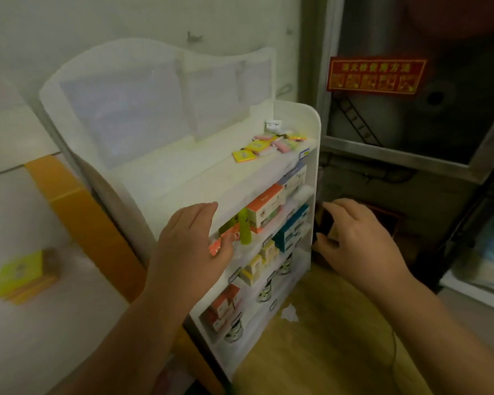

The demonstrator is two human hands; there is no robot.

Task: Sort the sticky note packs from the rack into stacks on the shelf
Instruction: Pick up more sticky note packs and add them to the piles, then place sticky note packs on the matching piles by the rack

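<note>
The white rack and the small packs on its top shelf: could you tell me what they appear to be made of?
The rack looks like smooth, matte white plastic or foam board: uniform panels with rounded corners, though blur leaves it open. The sticky note packs look like paper pads in glossy clear wrap, judging by bright highlights on their flat yellow and pink faces.

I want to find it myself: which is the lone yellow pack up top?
Start at the white rack and look along its top tier. Loose sticky note packs lie near the right end. The yellow pack lies nearest the left, flat with an orange edge, apart from the pink ones.
</note>
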